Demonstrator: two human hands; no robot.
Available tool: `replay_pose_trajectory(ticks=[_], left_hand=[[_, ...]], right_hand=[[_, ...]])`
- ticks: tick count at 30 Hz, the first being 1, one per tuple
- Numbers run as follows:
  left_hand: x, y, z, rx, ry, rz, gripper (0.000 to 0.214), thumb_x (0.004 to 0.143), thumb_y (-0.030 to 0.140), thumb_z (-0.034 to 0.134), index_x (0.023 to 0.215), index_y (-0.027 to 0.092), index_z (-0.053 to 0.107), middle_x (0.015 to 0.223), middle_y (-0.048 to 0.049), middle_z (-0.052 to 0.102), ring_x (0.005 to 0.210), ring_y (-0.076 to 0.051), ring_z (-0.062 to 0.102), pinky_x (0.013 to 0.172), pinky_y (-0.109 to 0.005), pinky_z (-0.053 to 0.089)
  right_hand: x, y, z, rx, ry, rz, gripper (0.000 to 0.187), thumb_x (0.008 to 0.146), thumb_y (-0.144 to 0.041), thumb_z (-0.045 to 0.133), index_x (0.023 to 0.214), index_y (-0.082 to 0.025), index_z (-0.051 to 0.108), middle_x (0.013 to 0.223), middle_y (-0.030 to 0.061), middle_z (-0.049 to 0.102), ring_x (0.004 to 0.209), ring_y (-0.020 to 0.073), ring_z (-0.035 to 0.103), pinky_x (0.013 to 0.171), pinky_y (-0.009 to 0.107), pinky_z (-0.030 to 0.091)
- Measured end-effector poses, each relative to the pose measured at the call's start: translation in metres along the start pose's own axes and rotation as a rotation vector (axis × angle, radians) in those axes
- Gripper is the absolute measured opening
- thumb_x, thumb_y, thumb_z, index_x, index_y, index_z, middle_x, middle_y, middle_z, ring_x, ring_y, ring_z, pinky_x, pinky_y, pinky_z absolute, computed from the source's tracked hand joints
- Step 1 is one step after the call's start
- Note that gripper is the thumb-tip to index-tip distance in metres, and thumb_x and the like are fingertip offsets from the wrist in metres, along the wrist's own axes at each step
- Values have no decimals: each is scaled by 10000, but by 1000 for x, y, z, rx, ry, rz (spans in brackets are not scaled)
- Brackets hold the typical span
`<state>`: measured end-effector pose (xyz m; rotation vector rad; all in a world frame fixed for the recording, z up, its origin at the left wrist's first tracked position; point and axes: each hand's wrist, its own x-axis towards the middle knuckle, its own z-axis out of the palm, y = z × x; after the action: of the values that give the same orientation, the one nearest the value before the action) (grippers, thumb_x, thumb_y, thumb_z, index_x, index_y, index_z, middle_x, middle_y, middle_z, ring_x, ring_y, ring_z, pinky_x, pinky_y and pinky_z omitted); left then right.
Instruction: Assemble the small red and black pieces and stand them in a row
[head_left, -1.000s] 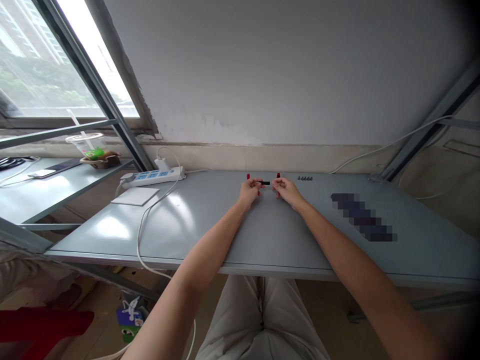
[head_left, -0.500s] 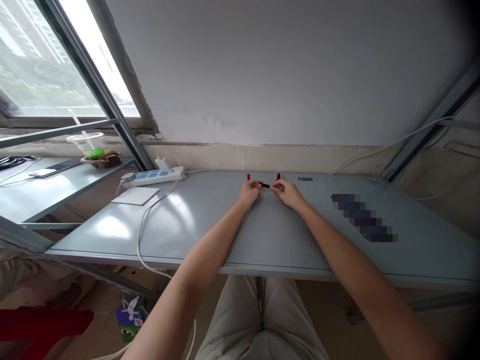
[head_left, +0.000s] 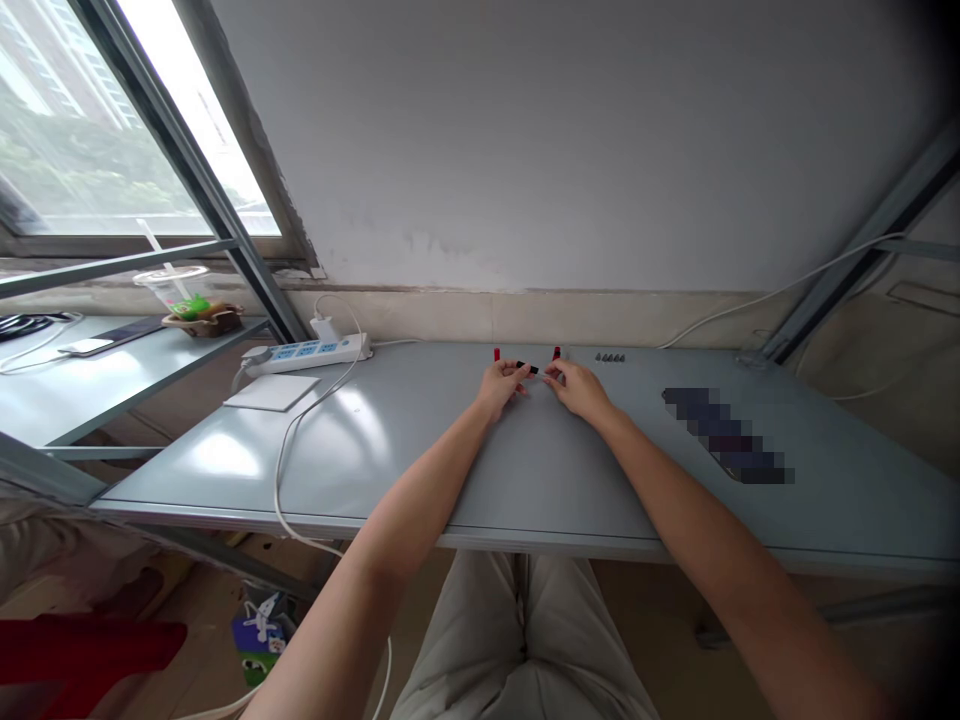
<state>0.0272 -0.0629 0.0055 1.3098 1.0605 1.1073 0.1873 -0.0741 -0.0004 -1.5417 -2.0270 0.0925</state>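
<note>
Near the back of the grey desk (head_left: 420, 430), my left hand (head_left: 501, 388) pinches a short black tube-like piece (head_left: 528, 368) that points toward my other hand. Just right of it, my right hand (head_left: 571, 384) is closed, fingertips together at the tube's end. A thin pale bit shows at those fingertips, too small to name. Behind my left hand stands a small red piece (head_left: 496, 354). Another red piece with a dark part (head_left: 556, 352) is behind my right hand. A row of several small dark pointed pieces (head_left: 610, 357) lies farther right.
On the left are a white power strip (head_left: 319, 351), a flat white box (head_left: 271, 392) and a white cable (head_left: 279, 470) hanging over the desk edge. A blurred-out dark flat object (head_left: 724, 435) lies at right. A lidded plastic cup (head_left: 176, 290) stands on the side shelf.
The black piece in my left hand has tilted and risen slightly, its end near my right fingertips. Both arms stay almost in place.
</note>
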Motion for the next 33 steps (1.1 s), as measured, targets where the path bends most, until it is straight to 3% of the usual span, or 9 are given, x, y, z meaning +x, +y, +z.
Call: replay_pose_trajectory(ticks=[4,10,14,17,20,24,33], left_hand=[[1,-1,-2,-34,-58,10,216,691,243,645,860,118,596,873,-94,656,482,-42,496,397,-172,294],[0,1,-1,-38,-19,-17,221,642,273,693,782,132,597,781,-60,637,478,-47,476,416,-195,302],[0,2,-1,-14,4,-17,196,672,282,664,777,141,579,809,-61,638,479,-46,466,427,-199,305],[3,-1,-2,108,46,33,177,696,269,635,801,139,575,785,-59,636,508,-61,478,472,-207,353],[5,-7,-2,393,79,168,144,685,221,632,797,141,587,743,-48,632,602,-96,522,590,-232,413],[5,-13,1,688,27,307,139,690,205,608,824,167,605,777,-36,647,698,-127,554,687,-256,426],[7,-7,8,743,34,266,136,700,229,592,818,161,605,824,-55,657,757,-144,567,705,-256,432]], right_hand=[[-1,-3,-1,7,6,-1,174,805,-262,514,947,-199,591,889,39,645,765,162,566,665,263,390],[-1,-1,1,-31,-2,-42,153,804,-249,513,921,-185,587,950,54,620,826,166,561,692,267,399],[0,3,0,-133,-31,6,150,783,-236,533,907,-173,591,975,76,601,868,184,557,700,275,401],[1,8,-3,-190,-73,144,149,772,-229,535,895,-175,600,922,74,622,839,197,566,676,283,402],[3,13,-5,-194,-89,291,162,766,-245,541,895,-180,613,891,71,641,819,200,576,660,280,401],[5,22,-5,-154,-62,386,187,757,-271,560,902,-174,628,894,80,651,831,196,583,671,271,406],[4,32,5,-88,-27,452,205,760,-331,564,861,-174,650,865,79,664,820,193,599,682,269,425]])
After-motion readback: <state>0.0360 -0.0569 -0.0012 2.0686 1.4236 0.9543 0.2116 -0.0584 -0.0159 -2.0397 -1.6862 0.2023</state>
